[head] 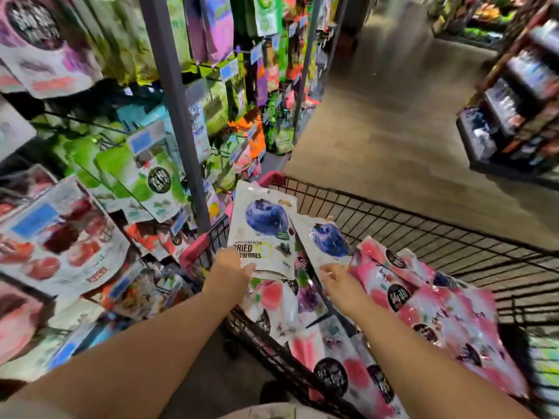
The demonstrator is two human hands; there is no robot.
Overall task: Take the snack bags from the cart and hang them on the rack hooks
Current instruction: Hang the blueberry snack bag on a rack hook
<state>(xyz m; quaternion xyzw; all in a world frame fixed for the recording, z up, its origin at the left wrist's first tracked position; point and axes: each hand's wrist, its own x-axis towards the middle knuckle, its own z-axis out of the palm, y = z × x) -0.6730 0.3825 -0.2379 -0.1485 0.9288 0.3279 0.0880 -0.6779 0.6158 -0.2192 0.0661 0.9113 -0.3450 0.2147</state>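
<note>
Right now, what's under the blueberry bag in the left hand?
Under that blueberry bag, held by the left hand, lie more snack bags with pink and purple fruit pictures, piled in the cart. The cart's bottom is covered by them.

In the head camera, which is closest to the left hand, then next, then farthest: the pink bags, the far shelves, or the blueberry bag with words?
1. Blueberry bag with words: gripped by the left hand, over the left edge of the cart.
2. Pink bags: piled in the cart's right side.
3. Far shelves: across the aisle, upper right.
</note>
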